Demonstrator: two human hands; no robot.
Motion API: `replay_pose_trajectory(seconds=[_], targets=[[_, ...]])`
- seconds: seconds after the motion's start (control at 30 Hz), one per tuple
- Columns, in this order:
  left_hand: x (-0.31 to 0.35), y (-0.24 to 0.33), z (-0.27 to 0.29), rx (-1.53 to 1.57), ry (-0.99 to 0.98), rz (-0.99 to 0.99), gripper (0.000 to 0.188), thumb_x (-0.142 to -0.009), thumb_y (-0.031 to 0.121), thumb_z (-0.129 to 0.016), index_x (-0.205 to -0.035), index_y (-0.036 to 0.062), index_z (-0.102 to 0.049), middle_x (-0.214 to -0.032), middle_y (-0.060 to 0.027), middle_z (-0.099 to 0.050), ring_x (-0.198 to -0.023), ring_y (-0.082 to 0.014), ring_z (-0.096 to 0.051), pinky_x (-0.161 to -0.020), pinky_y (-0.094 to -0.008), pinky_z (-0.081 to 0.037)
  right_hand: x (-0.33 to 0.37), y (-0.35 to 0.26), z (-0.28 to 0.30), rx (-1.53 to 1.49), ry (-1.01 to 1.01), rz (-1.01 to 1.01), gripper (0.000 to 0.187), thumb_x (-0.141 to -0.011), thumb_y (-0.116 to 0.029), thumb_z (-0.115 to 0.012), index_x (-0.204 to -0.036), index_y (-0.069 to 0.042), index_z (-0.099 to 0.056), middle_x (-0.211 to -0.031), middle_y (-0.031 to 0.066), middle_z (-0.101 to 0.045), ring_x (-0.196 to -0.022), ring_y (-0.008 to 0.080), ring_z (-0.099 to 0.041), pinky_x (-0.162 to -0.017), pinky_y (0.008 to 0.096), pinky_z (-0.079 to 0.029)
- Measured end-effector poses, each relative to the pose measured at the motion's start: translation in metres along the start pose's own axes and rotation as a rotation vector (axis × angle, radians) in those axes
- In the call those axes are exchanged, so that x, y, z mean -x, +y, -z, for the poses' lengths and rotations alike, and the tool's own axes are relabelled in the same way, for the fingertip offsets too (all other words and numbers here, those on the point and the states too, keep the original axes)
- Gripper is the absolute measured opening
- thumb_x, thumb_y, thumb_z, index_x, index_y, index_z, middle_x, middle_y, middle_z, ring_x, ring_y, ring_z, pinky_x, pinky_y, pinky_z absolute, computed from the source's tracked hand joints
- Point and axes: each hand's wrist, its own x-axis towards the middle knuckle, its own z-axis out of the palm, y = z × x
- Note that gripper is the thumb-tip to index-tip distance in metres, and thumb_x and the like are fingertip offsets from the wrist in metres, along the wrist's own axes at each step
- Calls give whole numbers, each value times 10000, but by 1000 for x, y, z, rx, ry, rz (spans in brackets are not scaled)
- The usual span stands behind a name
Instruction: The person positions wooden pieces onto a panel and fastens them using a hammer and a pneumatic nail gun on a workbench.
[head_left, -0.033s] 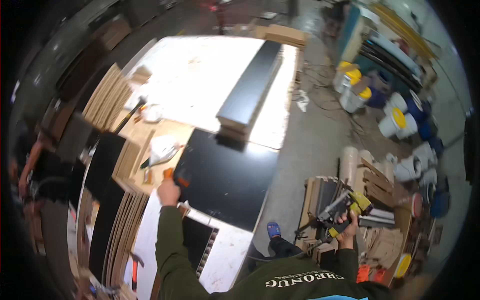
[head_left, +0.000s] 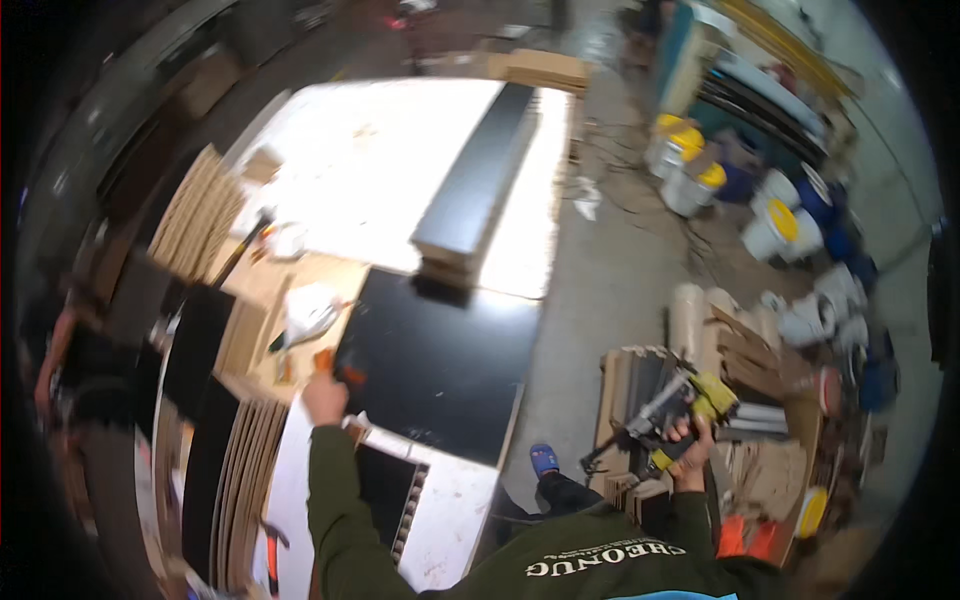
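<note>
My left hand (head_left: 325, 398) is closed around an orange object (head_left: 323, 361), whose kind I cannot make out. It is at the left edge of a square black panel (head_left: 440, 360) on the worktable. A dim orange patch shows on the panel beside it. On the right, away from the table, my right hand (head_left: 691, 443) grips a yellow-green and black nail gun (head_left: 714, 398) by its handle. A long stack of dark boards (head_left: 473, 185) lies at the panel's far edge. A framed black piece (head_left: 385, 490) rests between my left sleeve and a white surface.
Stacked black-faced boards (head_left: 215, 455) stand left, near a hammer (head_left: 272, 548) with an orange handle. A white plastic bag (head_left: 312, 310) lies beyond my left hand. White buckets (head_left: 690, 187), some with yellow lids, line the right side. Wood offcuts (head_left: 765, 480) are piled by my right hand.
The whole view has shifted slightly, so the table and panel appear farther left. Both hands keep their holds, and the left hand stays by the panel's edge.
</note>
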Motion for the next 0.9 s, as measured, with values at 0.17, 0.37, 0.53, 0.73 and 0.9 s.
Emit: replay_pose_trajectory(seconds=[0.17, 0.37, 0.53, 0.73, 0.9], targets=[[3, -31, 7, 393, -61, 248, 248, -711, 149, -608, -889, -16, -660, -809, -180, -650, -748, -287, -622, -683, -399, -483, 2, -17, -17, -273, -338, -88, 575, -816, -422, -582, -1280, -119, -429, -591, -43, -400, -529, 78, -414, -639, 280, -360], [101, 175, 105, 1232, -128, -69, 151, -861, 83, -598, -959, -22, -645, -818, -34, -627, -695, -84, -566, -641, -207, -469, -11, -18, -9, -365, -659, -130, 503, -763, -493, -625, -1068, -100, -549, -570, -56, -392, -525, 76, -426, -671, 272, -372], [197, 348, 144, 1440, -554, -528, 71, -821, 28, -627, -837, -42, -622, -748, -27, -590, -668, -76, -539, -607, -207, -428, -10, -21, 7, -471, -709, -224, 519, -735, -563, -647, -1037, -146, -582, -528, -110, -392, -464, 28, -404, -617, 264, -380], [229, 390, 150, 1382, -645, -602, 130, -815, 53, -661, -917, -26, -676, -762, -63, -674, -679, -73, -592, -634, -212, -474, -14, -18, 12, -694, -908, -328, 597, -786, -575, -601, -1146, -102, -543, -552, -90, -415, -489, 47, -431, -630, 266, -390], [239, 390, 156, 1277, -521, -585, 148, -792, 75, -689, -899, -27, -678, -761, -95, -674, -643, -82, -597, -607, -219, -477, -16, -7, 18, -800, -924, -360, 617, -789, -572, -595, -1182, -101, -529, -547, -99, -416, -482, 42, -433, -630, 266, -391]])
